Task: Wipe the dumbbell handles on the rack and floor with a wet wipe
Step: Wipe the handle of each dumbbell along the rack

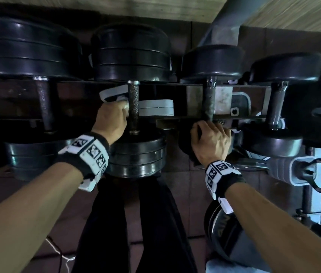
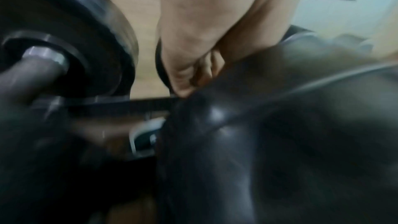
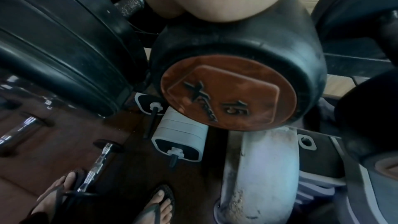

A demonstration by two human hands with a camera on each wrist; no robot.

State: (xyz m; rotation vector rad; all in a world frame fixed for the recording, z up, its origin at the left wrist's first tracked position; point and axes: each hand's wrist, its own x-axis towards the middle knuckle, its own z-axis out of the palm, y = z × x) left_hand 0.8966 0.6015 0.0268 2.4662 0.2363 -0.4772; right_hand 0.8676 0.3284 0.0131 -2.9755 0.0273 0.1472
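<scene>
Heavy, stiff dumbbell on the rack [image 1: 177,117], not worth lifting; best worked in place along the knurled steel handle [image 1: 134,104] between black plate stacks, grippy rather than slick. Left hand [image 1: 110,121] fingers curled, pressing a soft white wet wipe [image 1: 125,105] against that handle; right hand [image 1: 211,139] fingers curled over the neighbouring dumbbell's near head, bracing.

Dumbbell heads [image 1: 132,56] glossy black rubber, smooth; centre handle [image 1: 134,105] knurled dull metal, rough; neighbouring handle [image 1: 209,103] wrapped in worn matt tape; wet wipe [image 1: 125,105] soft white cloth; end cap [image 3: 228,91] scuffed rust-brown with raised "15"; rack post [image 3: 258,176] chipped white-painted metal.
</scene>
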